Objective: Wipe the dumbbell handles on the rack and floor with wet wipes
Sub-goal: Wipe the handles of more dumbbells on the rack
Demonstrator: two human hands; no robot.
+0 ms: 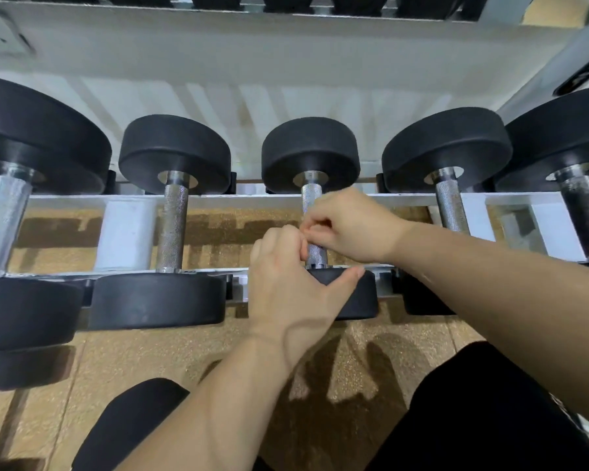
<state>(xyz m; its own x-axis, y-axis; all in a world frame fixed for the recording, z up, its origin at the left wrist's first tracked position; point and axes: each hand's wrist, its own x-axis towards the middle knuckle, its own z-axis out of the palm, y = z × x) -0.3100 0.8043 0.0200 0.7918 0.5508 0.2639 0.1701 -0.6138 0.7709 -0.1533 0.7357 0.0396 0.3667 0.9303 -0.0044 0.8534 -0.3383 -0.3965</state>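
Honestly, left hand (293, 287) and right hand (349, 226) both had fingers curled round the middle dumbbell handle (312, 195) on the rack (218, 200). My guess: it rolls in its cradle and pinches fingers.

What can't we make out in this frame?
- Wet wipe: none shows in the head view; curled fingers of the left hand and right hand cover the middle dumbbell handle.
- Upper-tier dumbbells: cut off by the top edge.
- Wall socket: blurred, top left.
- Rightmost dumbbell: cut by the right edge.
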